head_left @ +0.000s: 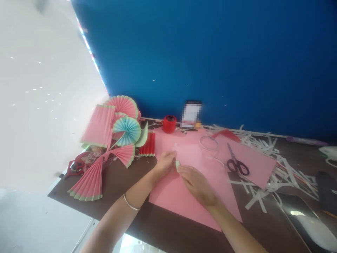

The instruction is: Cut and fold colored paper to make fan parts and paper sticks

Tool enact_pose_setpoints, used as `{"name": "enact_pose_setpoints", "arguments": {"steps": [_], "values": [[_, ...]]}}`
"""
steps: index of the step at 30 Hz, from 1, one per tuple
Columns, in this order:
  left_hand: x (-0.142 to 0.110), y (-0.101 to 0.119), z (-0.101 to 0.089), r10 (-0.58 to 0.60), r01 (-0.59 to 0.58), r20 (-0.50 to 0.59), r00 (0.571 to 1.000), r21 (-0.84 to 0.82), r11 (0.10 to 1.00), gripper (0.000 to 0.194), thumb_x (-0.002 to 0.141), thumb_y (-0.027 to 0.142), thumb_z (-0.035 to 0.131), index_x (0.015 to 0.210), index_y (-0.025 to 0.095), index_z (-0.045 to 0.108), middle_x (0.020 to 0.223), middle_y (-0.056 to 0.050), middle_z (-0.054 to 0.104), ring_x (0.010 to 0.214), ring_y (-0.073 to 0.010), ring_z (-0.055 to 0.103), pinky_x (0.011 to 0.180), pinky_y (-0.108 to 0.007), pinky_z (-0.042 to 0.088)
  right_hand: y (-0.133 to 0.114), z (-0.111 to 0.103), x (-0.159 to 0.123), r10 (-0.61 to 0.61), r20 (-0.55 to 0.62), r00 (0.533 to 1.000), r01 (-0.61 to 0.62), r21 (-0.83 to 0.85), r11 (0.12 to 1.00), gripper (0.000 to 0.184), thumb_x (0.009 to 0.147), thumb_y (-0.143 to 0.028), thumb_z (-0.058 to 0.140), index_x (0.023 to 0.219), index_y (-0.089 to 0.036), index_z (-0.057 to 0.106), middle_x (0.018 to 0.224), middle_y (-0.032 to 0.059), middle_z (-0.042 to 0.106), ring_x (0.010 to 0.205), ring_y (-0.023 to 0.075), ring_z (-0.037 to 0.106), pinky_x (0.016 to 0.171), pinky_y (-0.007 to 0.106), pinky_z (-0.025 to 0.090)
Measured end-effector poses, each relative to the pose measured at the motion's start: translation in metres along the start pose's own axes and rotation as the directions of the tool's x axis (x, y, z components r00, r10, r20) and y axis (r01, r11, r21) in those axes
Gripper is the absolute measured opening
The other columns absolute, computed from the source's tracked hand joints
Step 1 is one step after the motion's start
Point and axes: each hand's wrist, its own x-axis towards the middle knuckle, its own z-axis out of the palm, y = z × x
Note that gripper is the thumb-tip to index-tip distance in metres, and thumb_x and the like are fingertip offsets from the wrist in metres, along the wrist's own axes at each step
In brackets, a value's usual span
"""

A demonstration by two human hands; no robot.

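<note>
Over the pink paper sheets [184, 196], both hands meet at a small pale green paper piece [177, 165]. My left hand [164, 164] is closed, its thumb and fingers pinched at the left side of the piece. My right hand [197, 184] is closed too, its fingertips at the piece's right edge. The fingers hide part of it and blur softens the detail. A tiny white scrap [176, 144] lies on the pink paper just beyond my fingers. Scissors with dark handles [238, 167] rest on the paper to the right.
Pleated pink fans [89, 181] and a blue-green round fan [126, 130] pile up at left. A red folded paper [147, 144], a red tape roll [169, 124] and a clear tape ring [209, 143] lie behind my hands. White paper strips [289, 175] spread at right. A blue wall [210, 59] stands behind.
</note>
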Motion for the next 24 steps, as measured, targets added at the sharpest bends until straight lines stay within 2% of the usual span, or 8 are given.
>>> {"name": "enact_pose_setpoints", "arguments": {"steps": [3, 7, 13, 17, 24], "values": [[0.002, 0.005, -0.002, 0.079, -0.079, 0.003, 0.997, -0.010, 0.997, 0.038, 0.061, 0.041, 0.072, 0.055, 0.015, 0.045, 0.044, 0.008, 0.037, 0.039, -0.0049, 0.038, 0.043, -0.019, 0.029, -0.007, -0.002, 0.000, 0.044, 0.053, 0.998, -0.047, 0.064, 0.997, 0.028, 0.088, -0.023, 0.041, 0.110, -0.024, 0.060, 0.106, 0.0053, 0.067, 0.098, 0.0185, 0.062, 0.087, 0.038, 0.054], [0.002, 0.009, -0.004, 0.094, -0.094, -0.026, 0.995, 0.016, 0.995, 0.038, 0.060, 0.044, 0.072, 0.056, 0.015, 0.047, 0.044, 0.007, 0.039, 0.040, -0.0054, 0.040, 0.043, -0.019, 0.030, -0.015, -0.007, 0.004, 0.128, 0.090, 0.988, -0.139, 0.136, 0.981, 0.028, 0.088, -0.025, 0.043, 0.111, -0.027, 0.059, 0.108, 0.0043, 0.066, 0.098, 0.0192, 0.062, 0.086, 0.039, 0.054], [0.001, 0.007, -0.004, 0.124, -0.123, -0.026, 0.992, 0.062, 0.991, 0.042, 0.057, 0.050, 0.071, 0.059, 0.015, 0.049, 0.051, 0.004, 0.046, 0.045, -0.0073, 0.045, 0.047, -0.021, 0.035, -0.015, -0.009, 0.003, 0.046, 0.061, 0.997, -0.054, 0.131, 0.990, 0.029, 0.089, -0.023, 0.043, 0.114, -0.025, 0.058, 0.108, 0.0043, 0.066, 0.101, 0.0189, 0.061, 0.091, 0.040, 0.051], [0.000, 0.009, -0.003, 0.149, -0.142, -0.059, 0.987, 0.108, 0.984, 0.043, 0.057, 0.052, 0.070, 0.058, 0.015, 0.048, 0.049, 0.005, 0.043, 0.045, -0.0071, 0.043, 0.046, -0.021, 0.035, -0.015, -0.010, 0.002, -0.031, 0.026, 0.999, 0.028, 0.112, 0.993, 0.031, 0.089, -0.021, 0.043, 0.118, -0.025, 0.055, 0.107, 0.0043, 0.067, 0.102, 0.0182, 0.061, 0.091, 0.039, 0.051], [0.001, 0.010, -0.005, 0.161, -0.148, -0.086, 0.983, 0.137, 0.979, 0.040, 0.059, 0.050, 0.068, 0.060, 0.014, 0.052, 0.052, 0.004, 0.046, 0.049, -0.0087, 0.047, 0.049, -0.022, 0.040, -0.015, -0.011, 0.003, -0.065, 0.058, 0.996, 0.058, 0.115, 0.992, 0.032, 0.091, -0.020, 0.040, 0.119, -0.026, 0.054, 0.106, 0.0028, 0.067, 0.103, 0.0174, 0.060, 0.093, 0.038, 0.050]]}}
